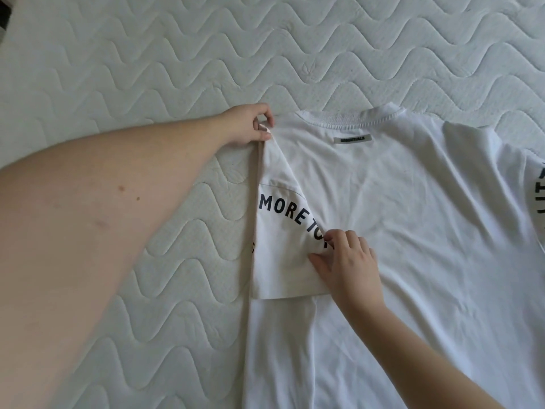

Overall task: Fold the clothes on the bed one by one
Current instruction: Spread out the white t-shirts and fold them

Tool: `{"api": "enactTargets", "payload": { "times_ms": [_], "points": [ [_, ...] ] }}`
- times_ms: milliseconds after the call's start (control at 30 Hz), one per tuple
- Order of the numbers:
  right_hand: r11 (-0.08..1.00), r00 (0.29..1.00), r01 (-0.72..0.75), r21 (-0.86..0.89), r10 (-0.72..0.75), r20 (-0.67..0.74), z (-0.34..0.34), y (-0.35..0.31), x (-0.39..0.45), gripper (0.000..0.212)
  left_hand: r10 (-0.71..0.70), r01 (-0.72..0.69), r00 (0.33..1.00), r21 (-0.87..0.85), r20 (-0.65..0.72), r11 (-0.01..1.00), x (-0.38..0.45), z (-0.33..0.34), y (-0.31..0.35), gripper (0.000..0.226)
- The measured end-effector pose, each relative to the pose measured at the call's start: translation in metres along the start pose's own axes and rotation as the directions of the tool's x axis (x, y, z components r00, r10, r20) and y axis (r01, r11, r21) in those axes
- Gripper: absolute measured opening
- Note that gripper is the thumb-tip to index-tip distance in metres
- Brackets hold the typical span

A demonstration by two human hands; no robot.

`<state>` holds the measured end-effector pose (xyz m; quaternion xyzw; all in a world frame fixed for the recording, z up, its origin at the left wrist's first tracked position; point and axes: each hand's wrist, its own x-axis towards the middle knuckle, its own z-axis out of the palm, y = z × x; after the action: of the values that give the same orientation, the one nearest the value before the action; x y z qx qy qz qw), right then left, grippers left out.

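A white T-shirt (398,219) lies flat on the bed, its collar (371,118) pointing away from me and a small grey label below it. Its left sleeve (280,231), printed with black letters, is folded inward onto the body. My left hand (250,125) pinches the shoulder corner at the top of that fold. My right hand (348,261) lies on the folded sleeve's inner edge, thumb and fingers pinching the fabric there. The other sleeve (538,196), also with black lettering, lies spread at the right edge.
The bed is a white quilted mattress (147,84) with a wavy stitched pattern, bare to the left of and beyond the shirt. A dark strip (4,13) shows past the mattress at the top left corner.
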<state>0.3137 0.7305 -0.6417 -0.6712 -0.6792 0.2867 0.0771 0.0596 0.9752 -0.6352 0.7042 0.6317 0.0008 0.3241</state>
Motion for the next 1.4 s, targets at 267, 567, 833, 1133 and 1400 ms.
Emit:
{"api": "enactTargets", "payload": {
  "times_ms": [267, 567, 833, 1133, 1400],
  "points": [
    [0.999, 0.999, -0.024, -0.034, 0.025, 0.036, -0.006, -0.002, -0.002, 0.033, -0.073, 0.007, 0.958, 0.232, 0.276, 0.973, 0.011, -0.019, 0.012, 0.022],
    [0.962, 0.928, -0.215, -0.168, 0.255, 0.272, -0.021, -0.002, 0.013, 0.035, -0.053, -0.071, 0.973, 0.504, 0.227, 0.861, 0.024, -0.025, 0.022, 0.009],
    [0.964, 0.929, -0.227, -0.138, 0.256, 0.266, -0.021, 0.003, 0.005, 0.041, -0.079, -0.030, 0.926, 0.278, 0.370, 0.960, 0.020, -0.029, 0.016, 0.011],
    [0.960, 0.909, -0.245, -0.137, 0.277, 0.312, -0.028, 0.002, -0.001, 0.044, -0.108, 0.007, 0.955, 0.343, 0.276, 0.939, 0.016, -0.032, 0.022, 0.015],
    [0.948, 0.914, -0.310, -0.073, 0.318, 0.251, -0.024, 0.012, -0.012, 0.040, 0.003, -0.020, 0.999, 0.370, 0.046, 0.929, 0.002, -0.001, 0.021, 0.008]
  ]
}}
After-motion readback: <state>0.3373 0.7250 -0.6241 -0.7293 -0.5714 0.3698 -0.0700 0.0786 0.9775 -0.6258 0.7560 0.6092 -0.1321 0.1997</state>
